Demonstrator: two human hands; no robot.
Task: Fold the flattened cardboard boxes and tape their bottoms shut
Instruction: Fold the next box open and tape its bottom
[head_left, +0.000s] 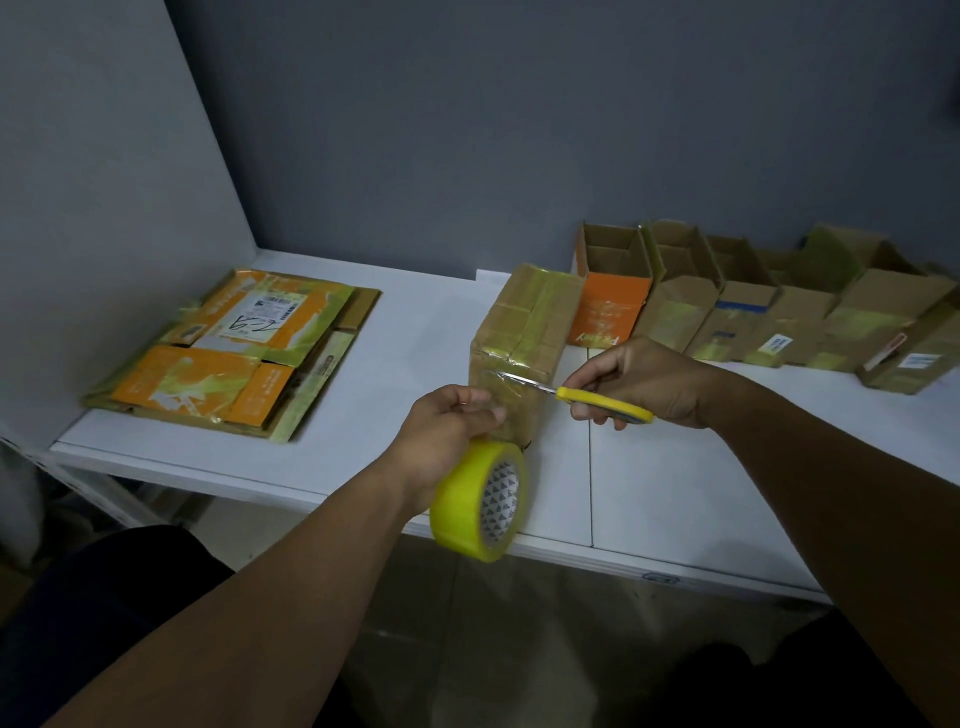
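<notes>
A folded cardboard box (524, 327) stands bottom-up on the white table (675, 467), its flaps covered with yellowish tape. My left hand (441, 431) pinches a stretched strip of clear tape against the box's near side. Below that hand hangs the yellow tape roll (480, 501). My right hand (649, 382) grips yellow-handled scissors (597, 400), and their blades lie across the tape strip beside the box.
A stack of flattened orange and brown boxes (234, 353) lies at the table's left. Several folded boxes (769, 306) stand open-topped in a row along the back right. A grey wall rises behind. The table's front edge runs just beneath the tape roll.
</notes>
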